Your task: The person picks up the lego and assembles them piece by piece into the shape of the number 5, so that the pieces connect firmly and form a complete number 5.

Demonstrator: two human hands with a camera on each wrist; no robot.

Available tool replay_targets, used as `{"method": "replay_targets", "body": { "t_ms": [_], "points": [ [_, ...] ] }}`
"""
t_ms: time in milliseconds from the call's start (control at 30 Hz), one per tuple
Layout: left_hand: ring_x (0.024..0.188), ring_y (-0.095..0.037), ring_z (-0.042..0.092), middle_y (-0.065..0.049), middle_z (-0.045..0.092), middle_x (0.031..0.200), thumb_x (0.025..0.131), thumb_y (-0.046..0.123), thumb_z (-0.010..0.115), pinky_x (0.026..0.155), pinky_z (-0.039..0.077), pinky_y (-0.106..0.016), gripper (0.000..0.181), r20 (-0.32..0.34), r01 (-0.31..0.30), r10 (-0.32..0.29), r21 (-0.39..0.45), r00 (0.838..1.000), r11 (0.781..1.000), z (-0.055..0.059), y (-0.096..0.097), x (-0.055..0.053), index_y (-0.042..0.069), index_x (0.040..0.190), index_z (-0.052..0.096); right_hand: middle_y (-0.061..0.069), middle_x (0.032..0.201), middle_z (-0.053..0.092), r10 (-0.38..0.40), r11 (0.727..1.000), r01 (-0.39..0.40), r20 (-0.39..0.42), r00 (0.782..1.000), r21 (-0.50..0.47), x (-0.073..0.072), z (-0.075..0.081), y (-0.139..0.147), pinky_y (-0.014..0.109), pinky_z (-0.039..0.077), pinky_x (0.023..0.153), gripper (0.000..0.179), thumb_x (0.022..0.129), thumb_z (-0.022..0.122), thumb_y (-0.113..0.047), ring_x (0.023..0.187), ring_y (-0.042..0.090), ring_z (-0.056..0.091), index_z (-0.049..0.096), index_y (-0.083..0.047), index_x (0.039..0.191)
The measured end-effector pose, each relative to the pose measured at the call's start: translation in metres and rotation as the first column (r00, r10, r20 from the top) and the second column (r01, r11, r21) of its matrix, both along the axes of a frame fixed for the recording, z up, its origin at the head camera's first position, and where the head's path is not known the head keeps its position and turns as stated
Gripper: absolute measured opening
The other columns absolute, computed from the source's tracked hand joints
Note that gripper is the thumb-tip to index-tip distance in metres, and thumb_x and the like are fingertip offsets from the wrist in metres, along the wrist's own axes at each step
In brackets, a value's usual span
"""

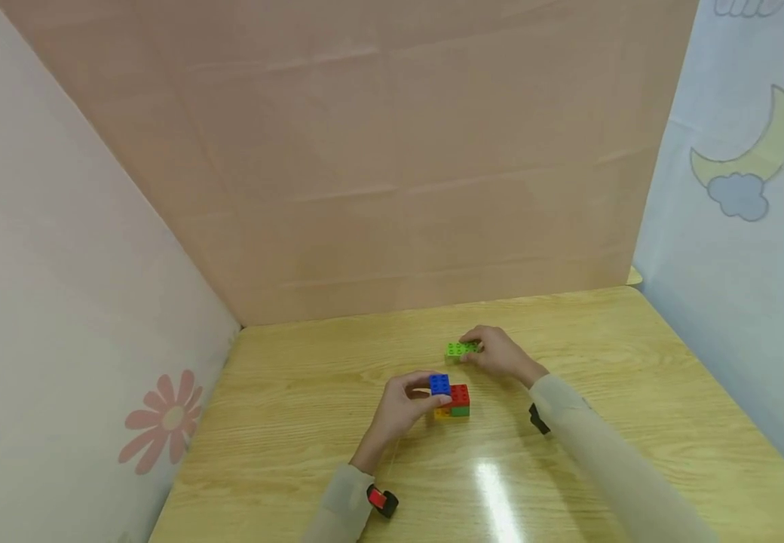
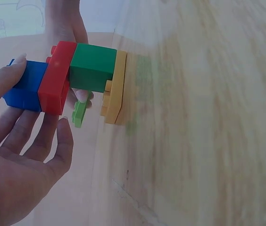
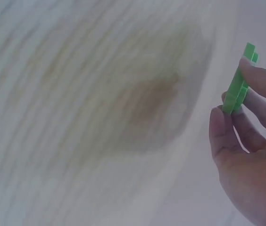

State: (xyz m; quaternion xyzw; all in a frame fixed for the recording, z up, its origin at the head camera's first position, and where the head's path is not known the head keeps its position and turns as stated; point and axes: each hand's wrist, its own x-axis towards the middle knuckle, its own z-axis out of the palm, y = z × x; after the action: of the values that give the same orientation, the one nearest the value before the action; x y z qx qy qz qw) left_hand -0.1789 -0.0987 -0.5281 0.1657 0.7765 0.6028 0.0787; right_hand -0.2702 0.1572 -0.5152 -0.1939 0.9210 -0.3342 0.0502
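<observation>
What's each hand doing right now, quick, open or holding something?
Left hand: holding the blue block atop the stack.
Right hand: holding the light green brick.

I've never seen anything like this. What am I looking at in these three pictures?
There's no robot here, just a person's bare left hand and right hand. The wide picture comes from a camera worn on the head, looking forward and down. The other two come from cameras on each wrist, so the scene looks tilted.

On the wooden table stands a small stack: a flat yellow piece at the bottom, then a green block, a red block and a blue block. The left hand grips the blue one; the right pinches a light-green piece.
</observation>
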Motion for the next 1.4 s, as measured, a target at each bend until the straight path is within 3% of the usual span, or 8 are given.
{"method": "replay_targets", "body": {
  "t_ms": [233,467,800,1133,1400],
  "points": [
    [0.11,-0.021,0.073,0.001,0.078,0.122,0.092,0.037,0.083,0.092,0.06,-0.022,0.037,0.002,-0.004,0.004,0.007,1.0,1.0,-0.001,-0.002,-0.001,0.024,0.126,0.077,0.018,0.125,0.073,0.042,0.999,-0.041,-0.045,0.998,0.022,0.004,0.013,0.001,0.052,0.06,0.095,0.037,0.097,0.076,-0.018,0.11,0.032,0.07,0.072,0.001,0.129],
    [0.111,-0.021,0.073,0.002,0.079,0.121,0.092,0.037,0.083,0.091,0.06,-0.022,0.036,0.003,0.003,-0.003,0.017,1.0,1.0,-0.003,-0.004,-0.001,0.026,0.125,0.077,0.017,0.119,0.073,0.068,0.997,-0.067,-0.058,0.996,0.027,0.01,0.026,0.003,0.046,0.061,0.086,0.039,0.096,0.078,-0.018,0.102,0.027,0.07,0.072,0.002,0.128],
    [0.104,-0.018,0.075,0.001,0.077,0.124,0.092,0.039,0.082,0.089,0.062,-0.028,0.037,0.035,0.0,0.0,0.006,0.999,1.0,-0.003,-0.008,0.0,0.029,0.127,0.076,0.01,0.112,0.073,0.083,0.996,-0.085,-0.057,0.995,-0.024,0.033,0.038,-0.004,0.037,0.06,0.08,0.035,0.097,0.078,-0.018,0.096,0.019,0.067,0.073,-0.001,0.127],
    [0.108,-0.019,0.074,0.001,0.078,0.122,0.093,0.038,0.081,0.09,0.062,-0.026,0.035,0.006,0.029,-0.029,0.015,1.0,0.999,-0.006,-0.006,-0.003,0.027,0.126,0.077,0.002,0.107,0.073,0.13,0.991,-0.135,-0.131,0.983,-0.024,0.058,0.056,-0.013,0.033,0.059,0.081,0.033,0.096,0.078,-0.023,0.092,0.014,0.065,0.075,-0.006,0.125],
    [0.111,-0.016,0.073,0.001,0.078,0.124,0.094,0.036,0.08,0.092,0.061,-0.025,0.036,-0.003,0.039,-0.038,0.026,0.999,0.999,-0.006,-0.005,-0.002,0.027,0.129,0.075,-0.003,0.104,0.071,0.17,0.984,-0.175,-0.131,0.977,-0.032,0.076,0.07,-0.016,0.033,0.059,0.082,0.034,0.095,0.079,-0.025,0.092,0.012,0.063,0.076,-0.009,0.125]
  ]
}}
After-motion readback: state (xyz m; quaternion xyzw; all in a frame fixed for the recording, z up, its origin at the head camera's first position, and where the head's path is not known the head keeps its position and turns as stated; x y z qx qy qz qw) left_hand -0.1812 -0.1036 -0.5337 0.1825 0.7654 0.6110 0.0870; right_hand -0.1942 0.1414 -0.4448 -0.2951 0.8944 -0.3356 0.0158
